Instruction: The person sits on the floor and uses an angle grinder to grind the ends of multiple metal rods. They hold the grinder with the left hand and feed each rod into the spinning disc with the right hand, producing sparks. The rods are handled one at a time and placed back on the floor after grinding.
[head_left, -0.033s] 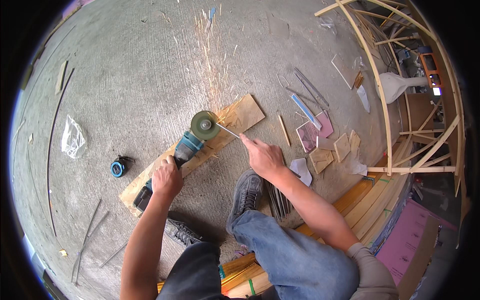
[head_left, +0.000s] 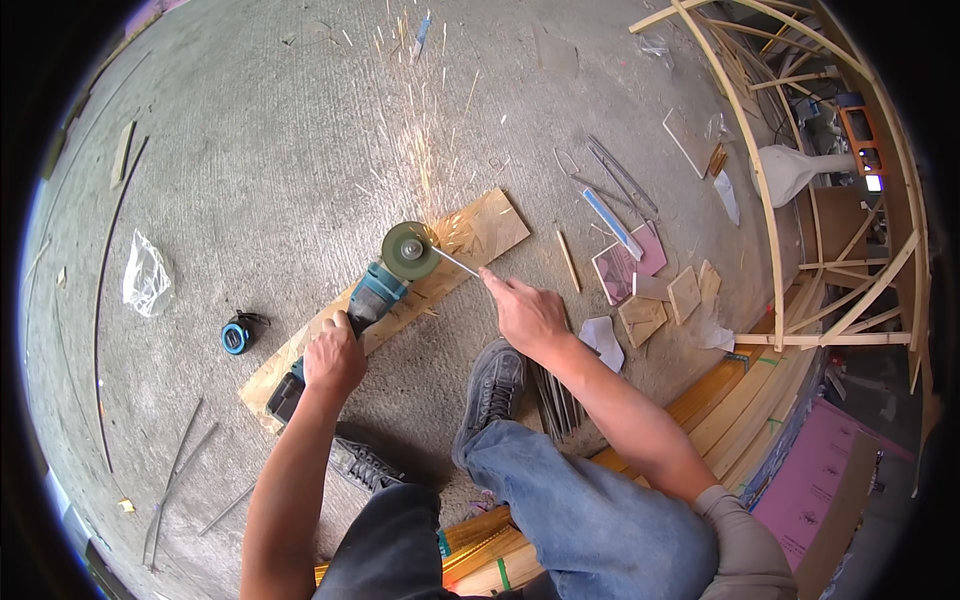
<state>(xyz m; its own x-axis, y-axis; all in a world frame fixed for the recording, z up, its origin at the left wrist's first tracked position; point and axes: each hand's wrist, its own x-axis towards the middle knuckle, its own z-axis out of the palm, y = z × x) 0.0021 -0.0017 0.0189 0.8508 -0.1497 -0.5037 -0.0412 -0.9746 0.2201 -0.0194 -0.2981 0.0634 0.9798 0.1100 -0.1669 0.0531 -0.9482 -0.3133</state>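
Observation:
My left hand (head_left: 335, 355) is wrapped round the body of a teal and black angle grinder (head_left: 374, 298), which lies along a wooden board (head_left: 485, 222) on the floor. Its green disc (head_left: 398, 262) touches the tip of a thin metal rod (head_left: 457, 262), and sparks (head_left: 425, 165) fly away from the contact to the far side. Pinched in the fingers of my right hand (head_left: 530, 315), the rod points left toward the disc. The rod's near end is hidden by that hand.
A blue tape measure (head_left: 236, 337) and crumpled clear plastic (head_left: 148, 272) lie left. To the right are a pencil (head_left: 569, 261), a blue-and-white strip (head_left: 612, 222), pink foam pieces (head_left: 652, 248) and wood offcuts (head_left: 642, 320). A wooden frame (head_left: 768, 240) stands far right; metal rods (head_left: 556, 395) lie beside my shoe.
The spray of sparks has shifted in shape, with a denser glow over the board. Both hands, the grinder and the rod keep their places.

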